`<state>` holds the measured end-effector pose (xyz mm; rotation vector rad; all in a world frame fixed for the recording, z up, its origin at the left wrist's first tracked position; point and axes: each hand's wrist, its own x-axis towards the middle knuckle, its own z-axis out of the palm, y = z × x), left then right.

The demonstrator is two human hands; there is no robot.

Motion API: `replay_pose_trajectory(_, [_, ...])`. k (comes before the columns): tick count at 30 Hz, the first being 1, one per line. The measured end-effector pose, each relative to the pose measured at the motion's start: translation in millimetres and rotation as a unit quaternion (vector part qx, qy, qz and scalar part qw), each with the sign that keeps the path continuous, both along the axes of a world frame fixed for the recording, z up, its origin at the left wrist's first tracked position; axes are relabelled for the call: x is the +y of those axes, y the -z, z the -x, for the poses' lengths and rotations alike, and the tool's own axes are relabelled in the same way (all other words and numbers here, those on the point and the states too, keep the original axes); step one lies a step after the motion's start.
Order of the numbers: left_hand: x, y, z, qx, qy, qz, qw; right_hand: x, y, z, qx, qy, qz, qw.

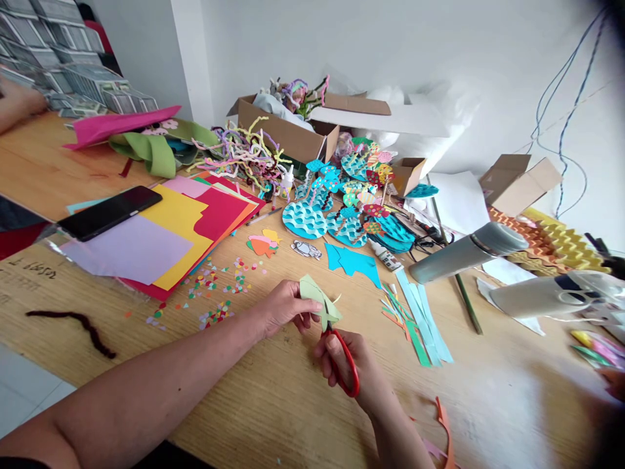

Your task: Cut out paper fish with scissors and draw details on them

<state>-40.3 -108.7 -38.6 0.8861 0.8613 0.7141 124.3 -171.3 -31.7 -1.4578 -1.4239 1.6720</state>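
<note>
Between the thumb and fingers of my left hand (288, 307) is a small light green paper (309, 287). Red-handled scissors (350, 371) are in my right hand (349, 361), with fingers through the handles. Their blades meet the green paper, and a thin sliver of it sticks out on the right. Beyond my hands lie a small drawn cutout (306, 249), orange and yellow fish-like paper shapes (262, 245) and blue paper pieces (354, 262). Tiny confetti dots (215, 312) are scattered left of my left hand.
Coloured sheets (127, 254) with a black phone (111, 212) lie at left, a brown pipe cleaner (83, 322) nearer. Blue wavy crafts (305, 219) and a cardboard box (278, 133) stand behind. Paper strips (424, 319), a grey bottle (463, 251) and a white bottle (532, 293) are at right.
</note>
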Motion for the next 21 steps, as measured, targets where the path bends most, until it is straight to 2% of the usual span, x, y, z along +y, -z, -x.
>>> replay_pose_trajectory(8, [-0.6, 4.2, -0.9, -0.007, 0.006, -0.003, 1.000, -0.2, -0.3, -0.7, -0.002, -0.003, -0.003, 1.000])
replay_pose_trajectory(21, [-0.9, 0.9, -0.2, -0.004, 0.004, -0.002, 1.000, 0.2, 0.4, -1.1, -0.001, 0.006, 0.003, 1.000])
